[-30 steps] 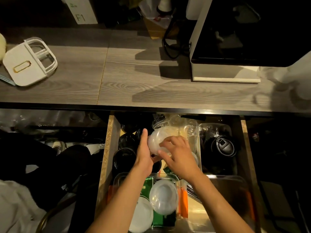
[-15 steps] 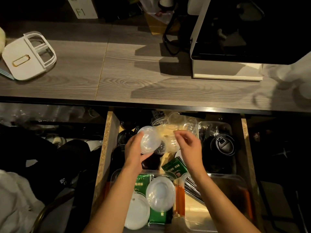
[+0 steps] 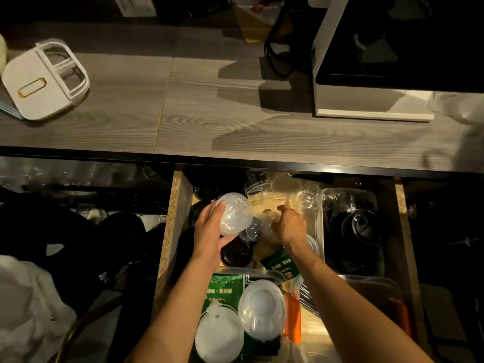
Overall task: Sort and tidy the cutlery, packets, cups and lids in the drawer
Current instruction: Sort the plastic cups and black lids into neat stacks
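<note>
Setting: dim kitchen, wood-grain counter (image 3: 209,121) above an open drawer (image 3: 174,231) crowded with plastic ware.
Left grip: left hand (image 3: 209,231) curled round a clear domed lid (image 3: 234,214), fingers over its far rim, thumb under the near edge; the lid is tilted and lifted clear of the clutter.
Right grip: right hand (image 3: 289,226) reaches down into the clear cups (image 3: 282,189) at the back of the middle tray (image 3: 318,231), fingertips buried among them; whether they pinch a cup cannot be told.
Lid against grip: it sits wholly in the left hand, just left of the right hand, above the black lids (image 3: 235,251).
Risk, lid: thin and slick, it could squeeze out or crack under a tight grip.
Risk, cups: nested loosely, they may topple or drag a neighbour out.
Nearer: green packets (image 3: 222,289) and two more clear lids (image 3: 262,310) in the front tray.
</note>
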`<state>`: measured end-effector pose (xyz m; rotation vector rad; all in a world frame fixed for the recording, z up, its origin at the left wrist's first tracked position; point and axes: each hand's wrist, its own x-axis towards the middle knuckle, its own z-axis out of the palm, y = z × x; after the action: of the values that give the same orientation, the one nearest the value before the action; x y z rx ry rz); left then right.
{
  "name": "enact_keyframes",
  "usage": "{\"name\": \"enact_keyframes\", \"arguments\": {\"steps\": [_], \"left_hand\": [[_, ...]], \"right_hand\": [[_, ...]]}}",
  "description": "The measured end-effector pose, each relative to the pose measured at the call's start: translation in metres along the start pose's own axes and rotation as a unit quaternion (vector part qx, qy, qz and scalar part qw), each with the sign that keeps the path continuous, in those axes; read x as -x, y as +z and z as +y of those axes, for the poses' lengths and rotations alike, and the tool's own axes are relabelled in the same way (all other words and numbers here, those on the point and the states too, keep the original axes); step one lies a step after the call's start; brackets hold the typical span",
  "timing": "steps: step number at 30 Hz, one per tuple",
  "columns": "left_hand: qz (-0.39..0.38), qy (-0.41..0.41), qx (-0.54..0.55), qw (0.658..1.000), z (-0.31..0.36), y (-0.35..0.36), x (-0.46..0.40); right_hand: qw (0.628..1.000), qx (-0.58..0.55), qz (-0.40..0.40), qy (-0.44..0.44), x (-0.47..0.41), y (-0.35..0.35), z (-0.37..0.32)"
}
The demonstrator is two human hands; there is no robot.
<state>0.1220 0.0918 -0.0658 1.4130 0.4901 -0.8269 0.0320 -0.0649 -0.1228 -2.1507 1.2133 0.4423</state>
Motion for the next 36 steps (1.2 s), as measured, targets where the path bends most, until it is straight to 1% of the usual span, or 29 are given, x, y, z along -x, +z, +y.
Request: {"name": "enact_keyframes", "arguments": {"steps": [2, 3, 5, 6, 8, 10, 12, 13, 14, 15, 17, 18, 22, 26, 30, 31, 33, 36], "left_hand": [[-0.004, 0.0, 0.002, 1.0, 0.001, 0.0, 0.002], [-0.008, 0.0, 0.001, 1.0, 0.001, 0.0, 0.003], [-0.02, 0.001, -0.005, 1.0, 0.002, 0.002, 0.007], [-0.026, 0.0, -0.007, 1.0, 0.002, 0.003, 0.01], [-0.035, 0.0, -0.012, 0.999, 0.002, 0.007, 0.016], [-0.047, 0.005, -0.018, 0.999, 0.004, 0.012, 0.023], [-0.06, 0.002, -0.02, 0.998, 0.003, 0.018, 0.03], [-0.065, 0.0, -0.018, 0.998, 0.003, 0.021, 0.034], [-0.069, -0.002, -0.016, 0.998, 0.004, 0.025, 0.039], [-0.073, -0.004, -0.018, 0.997, 0.005, 0.029, 0.043], [-0.085, -0.005, -0.024, 0.996, 0.006, 0.037, 0.053], [-0.093, -0.005, -0.03, 0.995, 0.006, 0.04, 0.059], [-0.117, -0.003, -0.073, 0.99, 0.0, 0.044, 0.077], [-0.14, 0.01, -0.102, 0.985, -0.004, 0.042, 0.091], [-0.145, 0.03, -0.14, 0.979, -0.002, 0.041, 0.102], [-0.14, 0.036, -0.14, 0.979, -0.001, 0.04, 0.103], [-0.124, 0.044, -0.119, 0.984, 0.002, 0.037, 0.105], [-0.118, 0.022, -0.066, 0.991, 0.004, 0.033, 0.108]], "right_hand": [[0.998, -0.048, 0.028, -0.004, 0.008, -0.003, 0.004], [0.996, -0.065, 0.055, -0.008, 0.014, -0.008, 0.004], [0.987, -0.08, 0.139, -0.031, 0.027, -0.018, 0.003], [0.977, -0.104, 0.183, -0.043, 0.034, -0.025, 0.001], [0.944, -0.21, 0.246, -0.058, 0.052, -0.044, -0.007], [0.905, -0.324, 0.267, -0.069, 0.071, -0.063, -0.016], [0.876, -0.411, 0.237, -0.088, 0.085, -0.078, -0.022], [0.867, -0.445, 0.205, -0.091, 0.091, -0.082, -0.026], [0.866, -0.458, 0.178, -0.087, 0.094, -0.084, -0.028], [0.875, -0.448, 0.164, -0.081, 0.097, -0.084, -0.03], [0.906, -0.385, 0.16, -0.073, 0.101, -0.081, -0.033], [0.916, -0.361, 0.159, -0.074, 0.102, -0.079, -0.034], [0.931, -0.336, 0.124, -0.075, 0.11, -0.072, -0.033], [0.925, -0.354, 0.099, -0.099, 0.119, -0.073, -0.028], [0.924, -0.342, 0.089, -0.146, 0.132, -0.078, -0.024], [0.921, -0.351, 0.078, -0.152, 0.133, -0.078, -0.023], [0.903, -0.401, 0.04, -0.15, 0.134, -0.082, -0.023], [0.864, -0.493, -0.037, -0.099, 0.134, -0.085, -0.025]]}}
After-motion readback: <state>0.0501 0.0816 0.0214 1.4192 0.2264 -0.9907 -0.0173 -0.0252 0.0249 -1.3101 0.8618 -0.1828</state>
